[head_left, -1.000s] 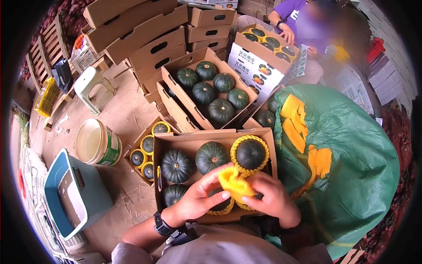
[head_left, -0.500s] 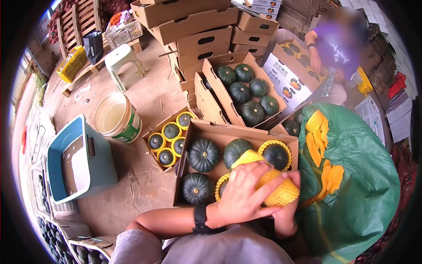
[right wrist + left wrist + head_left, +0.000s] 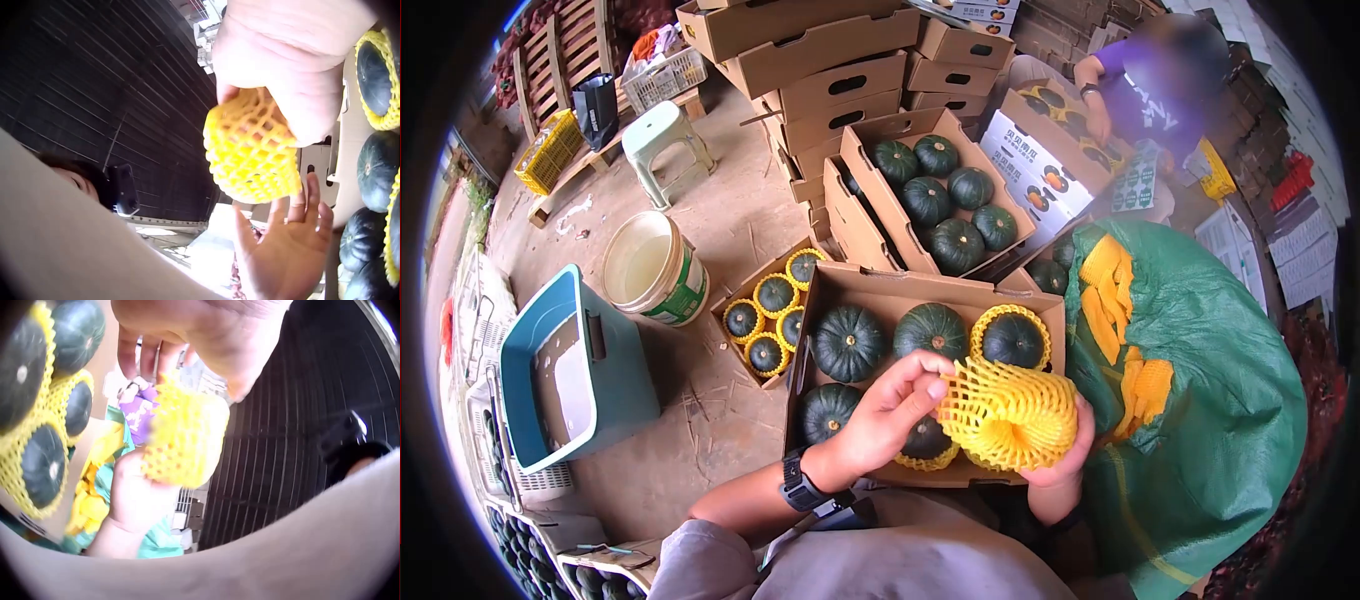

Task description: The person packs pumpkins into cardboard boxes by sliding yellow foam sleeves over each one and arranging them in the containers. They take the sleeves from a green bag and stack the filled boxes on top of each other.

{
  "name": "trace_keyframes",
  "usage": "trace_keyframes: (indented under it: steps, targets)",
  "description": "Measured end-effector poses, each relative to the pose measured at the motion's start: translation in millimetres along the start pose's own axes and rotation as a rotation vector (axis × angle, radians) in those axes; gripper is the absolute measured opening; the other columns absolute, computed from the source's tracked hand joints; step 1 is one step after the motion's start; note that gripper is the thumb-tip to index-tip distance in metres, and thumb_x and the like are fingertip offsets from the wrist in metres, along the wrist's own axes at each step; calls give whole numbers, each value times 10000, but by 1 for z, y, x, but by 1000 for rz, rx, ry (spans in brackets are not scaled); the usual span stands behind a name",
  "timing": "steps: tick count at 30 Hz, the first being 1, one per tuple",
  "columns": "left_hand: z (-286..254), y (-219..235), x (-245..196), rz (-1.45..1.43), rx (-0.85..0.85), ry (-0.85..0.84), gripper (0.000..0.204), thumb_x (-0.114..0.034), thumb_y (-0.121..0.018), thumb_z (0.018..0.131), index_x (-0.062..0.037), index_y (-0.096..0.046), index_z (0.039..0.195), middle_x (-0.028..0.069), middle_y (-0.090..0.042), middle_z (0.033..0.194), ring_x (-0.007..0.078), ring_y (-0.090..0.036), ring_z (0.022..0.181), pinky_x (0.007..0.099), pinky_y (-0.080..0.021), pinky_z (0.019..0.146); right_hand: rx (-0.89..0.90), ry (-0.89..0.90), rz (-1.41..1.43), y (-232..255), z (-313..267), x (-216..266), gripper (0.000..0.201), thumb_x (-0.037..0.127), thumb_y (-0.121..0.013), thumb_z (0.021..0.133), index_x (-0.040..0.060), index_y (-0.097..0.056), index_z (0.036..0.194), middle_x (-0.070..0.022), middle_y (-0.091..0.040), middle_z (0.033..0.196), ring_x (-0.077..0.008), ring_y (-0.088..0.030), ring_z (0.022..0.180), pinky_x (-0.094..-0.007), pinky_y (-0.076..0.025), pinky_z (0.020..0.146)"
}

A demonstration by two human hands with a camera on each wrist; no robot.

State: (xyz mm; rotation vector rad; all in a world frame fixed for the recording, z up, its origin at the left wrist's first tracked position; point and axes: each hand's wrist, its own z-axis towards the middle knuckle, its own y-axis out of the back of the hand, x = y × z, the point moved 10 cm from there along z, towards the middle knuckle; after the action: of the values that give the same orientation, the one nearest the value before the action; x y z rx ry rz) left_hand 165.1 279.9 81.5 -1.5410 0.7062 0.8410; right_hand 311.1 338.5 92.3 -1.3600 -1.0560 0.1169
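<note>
A yellow foam fruit net [image 3: 1010, 415], spread into a rounded sleeve, is held up over the front of a cardboard box [image 3: 880, 278]. My right hand [image 3: 1062, 465] grips it from the right side, its thumb and fingers around the mesh in the right wrist view. At the net's left edge is my left hand [image 3: 890, 415], with fingers spread and the thumb apart in the right wrist view [image 3: 284, 256]. In the box sit dark green squashes [image 3: 849, 343], several bare and others in yellow nets, such as the netted squash [image 3: 1012, 340] behind my hands.
More yellow nets [image 3: 1108, 290] lie on a green sack [image 3: 1210, 400] at the right. A small box of netted squashes [image 3: 766, 355], a bucket [image 3: 655, 270] and a blue tub [image 3: 595, 370] stand left. Behind are another squash box [image 3: 950, 200] and a seated person [image 3: 1145, 95].
The net has gone from a small bunch to a spread, rounded sleeve. My left hand, which lay over it half a second ago, has drawn left to its edge. The right hand keeps its hold.
</note>
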Motion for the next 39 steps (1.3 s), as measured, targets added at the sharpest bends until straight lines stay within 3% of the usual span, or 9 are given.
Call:
trace_keyframes:
  steps: [4, 8, 12, 14, 20, 24, 28, 36, 39]
  targets:
    - [-41, -50, -91, 1310, -19, -907, 672, -321, -726, 800, -78, -480, 1377, 178, -319, 1455, 328, -253, 1358, 451, -238, 1092, 328, 45, -456, -41, 6, -13, 846, 562, -572, 858, 20, -297, 1446, -130, -308, 1502, -285, -332, 1369, -455, -264, 1125]
    - [-25, -44, -74, 913, 284, -637, 231, -229, -732, 776, -79, -674, 943, 108, -598, 1201, 286, -494, 1186, 424, -376, 971, 30, 132, 105, 11, 42, -2, 735, 661, -361, 910, 33, -501, 1265, -112, -538, 1296, -243, -497, 1199, -427, -369, 1009]
    - [-25, -9, -17, 202, 414, 118, 262, -274, -619, 896, -13, -639, 898, 97, -660, 925, 170, -588, 866, 326, -432, 787, 535, -74, -1285, -72, 4, -47, 368, 425, -559, 932, 59, -599, 944, -64, -582, 936, -158, -551, 896, -304, -401, 916]
    - [-37, -24, -29, -221, 546, 189, 443, -385, -601, 897, 55, -629, 941, 102, -649, 856, 155, -568, 826, 305, -436, 761, 288, 47, -633, -56, 26, -20, 267, 267, -630, 918, 36, -552, 810, -36, -552, 870, -93, -514, 805, -261, -455, 769]
    - [-46, -33, -70, -632, 616, -135, 1207, -844, -547, 642, -50, -197, 1481, 213, -291, 1493, 381, -295, 1374, 563, -245, 1109, 276, -767, 23, -58, 5, -133, 393, 146, -588, 940, 18, -496, 1299, -60, -546, 1257, -136, -514, 1163, -298, -417, 967]
    - [-26, 37, -59, -468, -25, -154, 978, -726, -540, 767, -156, -222, 1495, 92, -213, 1548, 335, -262, 1392, 562, -242, 1111, 293, 169, -1923, -62, 95, -42, 654, 270, -731, 794, 123, -441, 1362, -181, -517, 1275, -324, -547, 1135, -381, -417, 980]
    - [-32, 77, -10, -422, -212, 11, 773, -488, -591, 858, -130, -265, 1461, 78, -397, 1400, 249, -406, 1268, 464, -310, 1067, 187, -15, -2511, -33, 114, -80, 993, 408, -821, 621, 240, -309, 1455, -324, -357, 1344, -490, -402, 1230, -521, -304, 1057]
    - [-17, 49, -36, 225, -285, -87, 851, -66, -795, 750, -13, -255, 1405, 99, -470, 1294, 183, -477, 1171, 317, -403, 1010, 453, 594, -1888, -121, 51, -51, 967, 223, -837, 608, 197, -342, 1437, -256, -172, 1466, -440, -392, 1244, -498, -378, 1035]
    - [-21, 49, -46, 69, -206, -53, 751, -59, -782, 747, -19, -350, 1361, 110, -481, 1299, 202, -503, 1184, 349, -428, 996, 366, 436, -972, -95, 43, -13, 739, 228, -716, 814, 112, -332, 1435, -148, -104, 1544, -305, -385, 1297, -502, -403, 1019]
